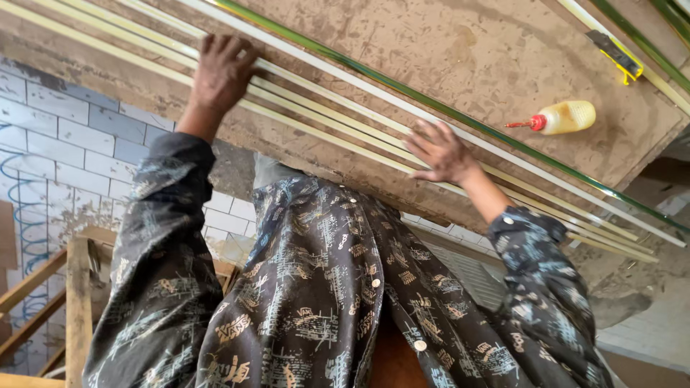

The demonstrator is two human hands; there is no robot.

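Observation:
Several long thin pale strips (pixel 338 115) lie side by side along a dusty brown worktable (pixel 474 50), running from upper left to lower right. My left hand (pixel 221 70) presses flat on the strips at the left. My right hand (pixel 440 152) rests with fingers spread on the same strips further right. Neither hand grips anything. Beyond the strips a green-edged glass strip (pixel 460 118) runs parallel to them.
A yellow squeeze bottle with a red nozzle (pixel 560 117) lies on the table at right. A small yellow and black tool (pixel 615 54) sits near the far edge. Below are a tiled floor (pixel 65 136) and a wooden frame (pixel 75 287) at lower left.

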